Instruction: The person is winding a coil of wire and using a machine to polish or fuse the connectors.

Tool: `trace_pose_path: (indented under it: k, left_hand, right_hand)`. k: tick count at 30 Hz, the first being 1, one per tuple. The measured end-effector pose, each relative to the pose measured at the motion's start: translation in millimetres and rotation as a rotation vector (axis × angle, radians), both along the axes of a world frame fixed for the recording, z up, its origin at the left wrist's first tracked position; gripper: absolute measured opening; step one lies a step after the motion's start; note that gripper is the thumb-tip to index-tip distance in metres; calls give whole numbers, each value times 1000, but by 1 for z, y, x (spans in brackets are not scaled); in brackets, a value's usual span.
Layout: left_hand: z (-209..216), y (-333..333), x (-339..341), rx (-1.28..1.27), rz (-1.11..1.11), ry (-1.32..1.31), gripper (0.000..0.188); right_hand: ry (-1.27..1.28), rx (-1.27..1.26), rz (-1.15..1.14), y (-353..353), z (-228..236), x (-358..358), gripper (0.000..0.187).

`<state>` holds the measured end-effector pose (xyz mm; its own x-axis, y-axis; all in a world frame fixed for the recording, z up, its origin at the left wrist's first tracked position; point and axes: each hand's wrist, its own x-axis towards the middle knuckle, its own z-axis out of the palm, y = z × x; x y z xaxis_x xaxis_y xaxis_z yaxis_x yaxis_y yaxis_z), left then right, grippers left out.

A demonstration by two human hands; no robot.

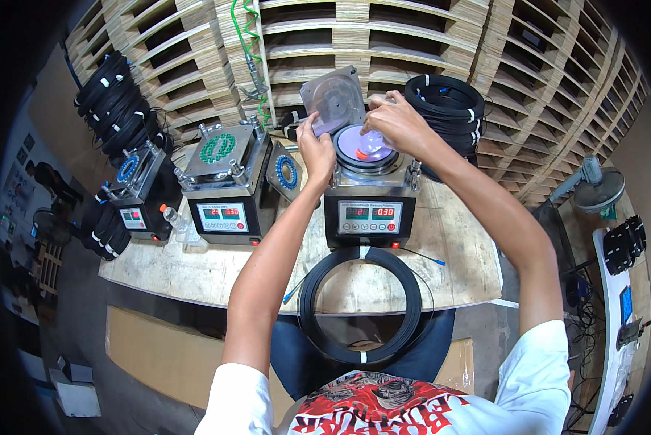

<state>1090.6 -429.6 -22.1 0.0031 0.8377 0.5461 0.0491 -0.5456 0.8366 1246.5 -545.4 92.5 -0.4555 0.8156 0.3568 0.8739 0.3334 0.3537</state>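
My right hand (396,125) grips a small clear squeeze bottle (375,142), tilted so that its orange-red cap points down at a round purple polishing pad (350,138). The pad lies on top of a polishing machine (369,190) with a lit red and green display. My left hand (317,151) is at the pad's left edge; its thumb and fingers seem to hold a thin translucent purple film (331,126). Behind both hands a square metal plate with a round face (334,98) leans upright. A coil of black cable (308,299) rests across the table's front edge and my lap.
Two similar polishing machines stand to the left, one with a green-ringed fixture (217,148), one with a blue-ringed fixture (128,170). Another blue-ringed plate (285,172) leans between machines. An orange-capped bottle (170,213) stands nearby. Black cable coils (445,109) are stacked at the right.
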Motion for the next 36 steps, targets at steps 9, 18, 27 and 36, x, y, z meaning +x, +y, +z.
trace_pose_path:
  k: [9,18,27,36]
  left_hand:
    - [21,-15,-2,176,174,154,38]
    - [72,-47,19,-81,-626,120,56]
    - [97,-32,-56,61,-321,-336,48]
    - [-54,-17,-147,-10,7,195,58]
  right_hand:
    - [811,-143,-227,2,-40,37,54]
    - [1628,-20,154,-17,-58,25,66]
    - [1286,155,-92,-4,-95,55,31]
    - [1177,269,-165,12,-124,62,32]
